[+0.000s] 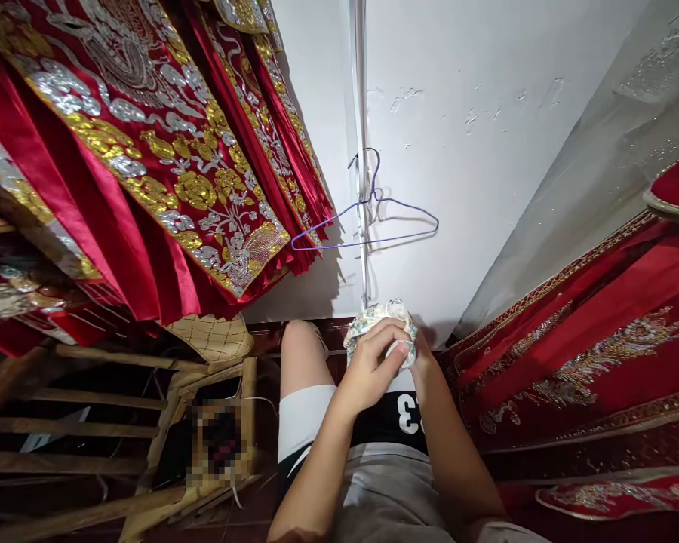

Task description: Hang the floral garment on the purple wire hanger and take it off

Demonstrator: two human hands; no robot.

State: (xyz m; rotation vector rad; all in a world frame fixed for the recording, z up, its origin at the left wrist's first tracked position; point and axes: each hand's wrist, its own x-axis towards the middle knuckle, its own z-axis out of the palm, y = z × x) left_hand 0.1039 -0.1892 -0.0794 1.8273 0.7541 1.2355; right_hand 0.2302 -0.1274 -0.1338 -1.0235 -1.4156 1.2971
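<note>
The left hand has its fingers bent over a patterned cloth, grasping it, with the thumb laid across the near side. The cloth is pale with a coloured print and is gathered into a bunch, directly under and beyond the left fingers, above the lap. The right hand is at the right edge of the cloth, close beside the left fingers; its own fingers are largely hidden, and whether they grasp or are released cannot be told.

Above and beyond the fingers, a purple hanger, bare of clothing, hangs at a narrow white pole against a white wall. The hanger is apart from the cloth. The wall shows scuffs to the right of the pole.

Below the fingers are shorts, white and black with a white numeral, and a grey shirt. Up and left of the fingers hang red garments with gold and silver embroidery. Lower left of the fingers stands a wooden frame, with a yellowish checked pad at its far end. Well right of the fingers are a red embroidered garment and, above it, a sheer greyish fabric with glittering specks.
</note>
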